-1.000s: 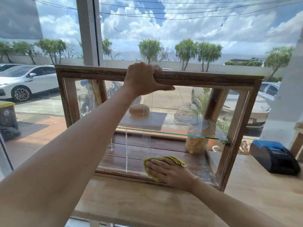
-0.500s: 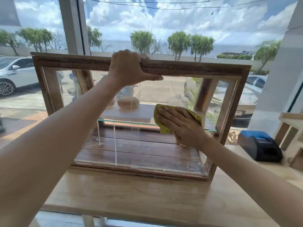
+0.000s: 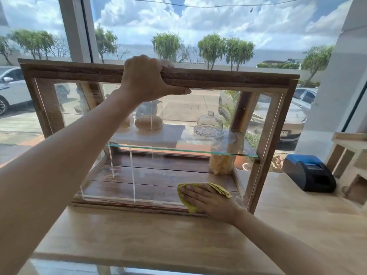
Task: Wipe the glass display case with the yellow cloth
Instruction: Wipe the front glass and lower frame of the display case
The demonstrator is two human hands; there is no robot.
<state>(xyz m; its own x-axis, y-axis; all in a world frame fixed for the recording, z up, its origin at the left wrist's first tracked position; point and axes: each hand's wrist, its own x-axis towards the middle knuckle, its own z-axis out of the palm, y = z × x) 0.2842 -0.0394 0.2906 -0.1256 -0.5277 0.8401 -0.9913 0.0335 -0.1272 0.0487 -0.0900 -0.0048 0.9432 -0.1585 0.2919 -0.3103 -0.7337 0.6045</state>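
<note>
A wood-framed glass display case stands on a light wooden counter in front of a window. My left hand grips the top rail of the frame near its middle. My right hand lies flat on the yellow cloth, pressing it against the front glass at the lower right, just above the bottom rail. Most of the cloth is hidden under my fingers. Inside the case a glass shelf carries a round bun and a small glass dome.
A blue and black receipt printer sits on the counter right of the case. A wooden rack stands at the far right. A jar of yellow food is on the case floor. Parked cars are outside the window.
My right hand has slid the cloth from the middle of the front glass, at shelf height, down to the lower right corner. My left hand stays on the top rail.
</note>
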